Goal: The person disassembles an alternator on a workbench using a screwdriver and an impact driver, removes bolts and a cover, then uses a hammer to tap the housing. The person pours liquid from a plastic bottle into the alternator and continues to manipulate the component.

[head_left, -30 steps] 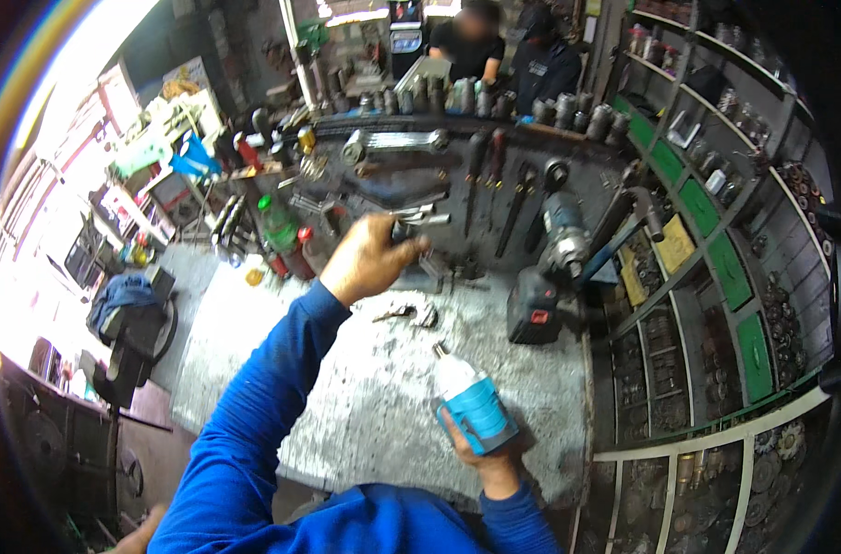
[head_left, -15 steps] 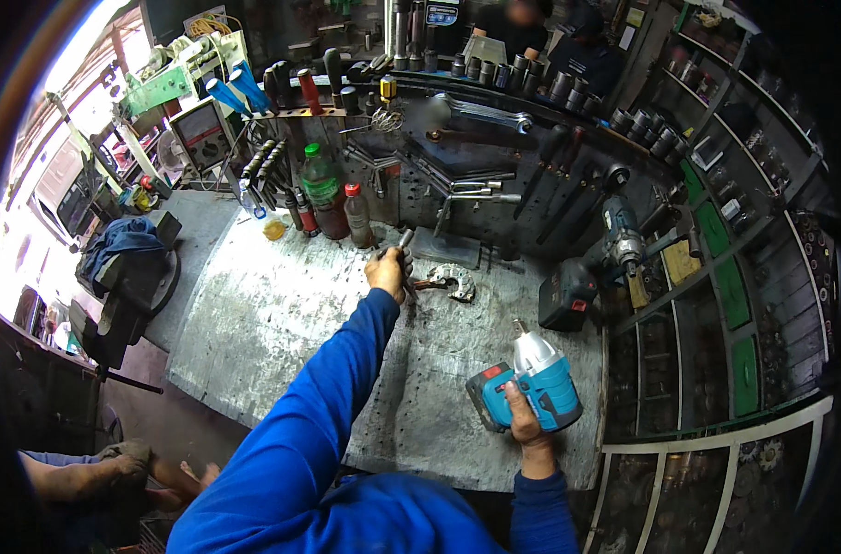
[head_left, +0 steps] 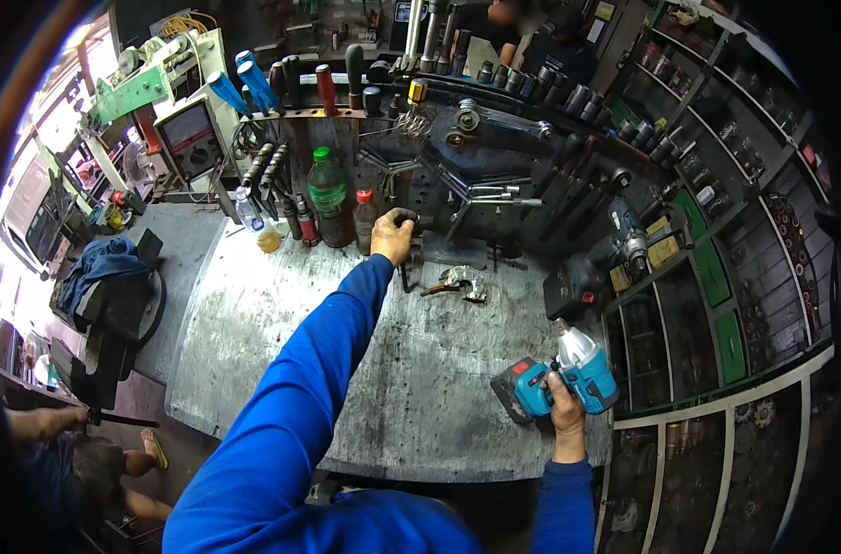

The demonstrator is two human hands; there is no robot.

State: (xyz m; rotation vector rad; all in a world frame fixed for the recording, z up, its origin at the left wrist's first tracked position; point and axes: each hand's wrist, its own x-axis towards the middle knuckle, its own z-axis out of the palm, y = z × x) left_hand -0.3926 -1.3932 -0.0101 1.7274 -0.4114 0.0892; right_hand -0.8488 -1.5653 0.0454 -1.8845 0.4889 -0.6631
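My left hand (head_left: pixel 393 236) reaches to the back of the metal-topped bench, its fingers curled. What they hold, if anything, is hidden; a short dark rod shows just below the hand. Next to it stand a small red-capped bottle (head_left: pixel 365 222) and a green-capped plastic bottle (head_left: pixel 329 194) with dark liquid. A worn, curved metal part (head_left: pixel 463 281) lies on the bench to the right of that hand. My right hand (head_left: pixel 565 417) grips a teal cordless impact wrench (head_left: pixel 590 377) by its handle, over the bench's right side. The wrench's silver nose points away from me.
A black battery-bodied tool (head_left: pixel 568 288) stands at the bench's back right. Wrenches (head_left: pixel 503 120), sockets and screwdrivers (head_left: pixel 325 90) line the rack behind. A vise (head_left: pixel 115 295) with a blue cloth (head_left: pixel 102 265) is at left. Shelves (head_left: pixel 707 411) run along the right. Another person's legs (head_left: pixel 115 462) show lower left.
My left hand has moved farther back, toward the tool rack; the metal tool seen in it before is no longer visible there. The impact wrench has shifted right in my right hand.
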